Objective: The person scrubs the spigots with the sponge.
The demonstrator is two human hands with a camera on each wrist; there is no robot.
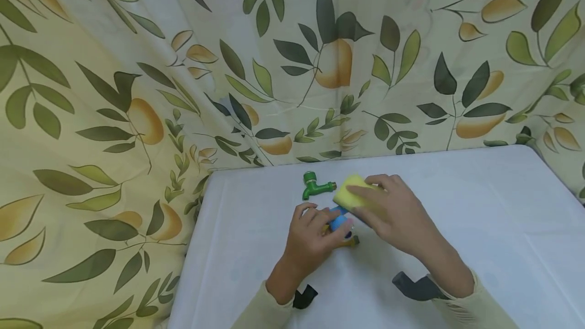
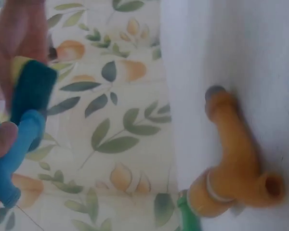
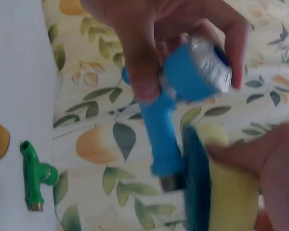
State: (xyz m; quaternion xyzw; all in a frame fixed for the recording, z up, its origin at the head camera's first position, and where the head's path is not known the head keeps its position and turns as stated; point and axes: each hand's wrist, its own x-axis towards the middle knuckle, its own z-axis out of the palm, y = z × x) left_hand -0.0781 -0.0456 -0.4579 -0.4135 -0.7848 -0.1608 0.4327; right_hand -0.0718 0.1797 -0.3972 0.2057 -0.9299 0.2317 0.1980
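My left hand (image 1: 311,237) holds a blue plastic tap (image 3: 159,130) above the table, with the thumb pressed along its body. The tap's round knob has a silvery band and faces up in the right wrist view. In my right hand (image 1: 407,217) is a yellow sponge (image 1: 356,192) with a dark green-blue scouring side (image 2: 34,89), gripped between thumb and fingers. That scouring side meets the tap's metal threaded end in the right wrist view; whether it presses there I cannot tell. Below the hands, an orange-yellow tap (image 2: 236,154) lies on the table.
A green tap (image 1: 313,187) lies on the white-covered table (image 1: 480,207), just beyond my left hand. Dark curved pieces, one a black piece (image 1: 305,297) and one a grey piece (image 1: 416,287), show beside the wrists. A leaf-patterned curtain (image 1: 205,90) hangs behind and left of the table.
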